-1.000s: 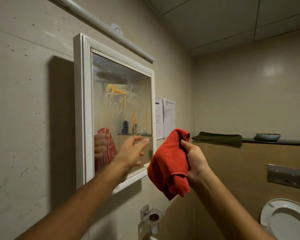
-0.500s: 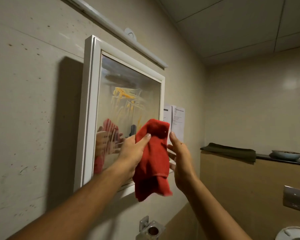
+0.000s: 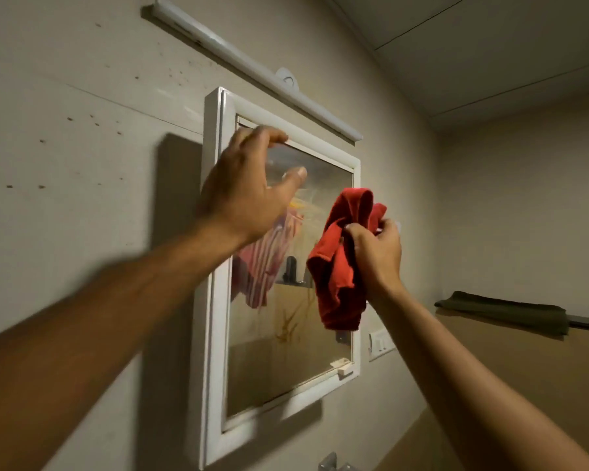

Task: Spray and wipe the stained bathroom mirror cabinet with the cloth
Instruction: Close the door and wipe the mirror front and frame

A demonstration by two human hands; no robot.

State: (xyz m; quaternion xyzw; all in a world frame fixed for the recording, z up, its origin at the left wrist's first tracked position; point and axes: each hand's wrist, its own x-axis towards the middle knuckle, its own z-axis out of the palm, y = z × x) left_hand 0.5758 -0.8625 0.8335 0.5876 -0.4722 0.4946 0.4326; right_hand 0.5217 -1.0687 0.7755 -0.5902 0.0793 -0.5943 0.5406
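Up high, the left hand (image 3: pixel 249 195) spreads open at the mirror (image 3: pixel 286 351); the right hand (image 3: pixel 376 254) grips the red cloth (image 3: pixel 337 277).

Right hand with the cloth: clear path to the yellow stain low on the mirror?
Probably yes. The right hand grips the red cloth right in front of the glass, and the yellow stain sits just below and left of the cloth with nothing between. The left hand is up near the top of the frame, out of the way.

Left hand (image 3: pixel 249 195) raised, fingers (image 3: pixel 269 134) spread, right hand (image 3: pixel 376 254) clenched, forearms extended
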